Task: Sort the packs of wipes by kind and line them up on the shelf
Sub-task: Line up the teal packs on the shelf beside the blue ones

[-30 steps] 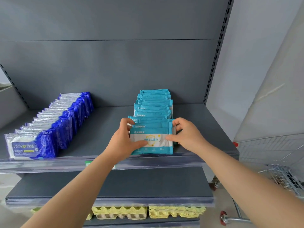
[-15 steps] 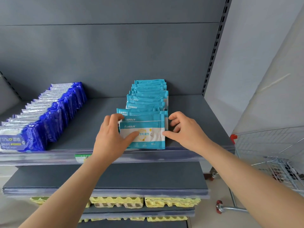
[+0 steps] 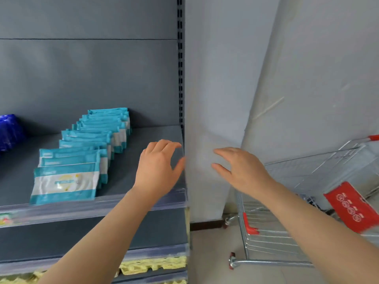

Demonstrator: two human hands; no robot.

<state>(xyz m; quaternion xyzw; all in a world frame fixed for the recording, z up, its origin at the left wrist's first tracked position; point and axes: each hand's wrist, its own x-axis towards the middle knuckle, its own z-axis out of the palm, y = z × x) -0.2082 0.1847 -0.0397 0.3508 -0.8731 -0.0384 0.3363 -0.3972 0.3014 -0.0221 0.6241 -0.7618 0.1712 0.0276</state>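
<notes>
The row of teal wipe packs [image 3: 82, 158] lay overlapped on the grey shelf [image 3: 147, 134], running from its front lip back toward one o'clock. At nine o'clock from that row, at the frame's edge, sat dark blue wipe packs [image 3: 9, 130], well apart from it. The left hand [image 3: 158, 167] hung over the shelf's bare end at three o'clock of the teal row, fingers loosely spread, gripping nothing. The right hand [image 3: 240, 171] was past the shelf's end, fingers spread and empty. At four o'clock of it stood a wire shopping cart [image 3: 266, 242].
</notes>
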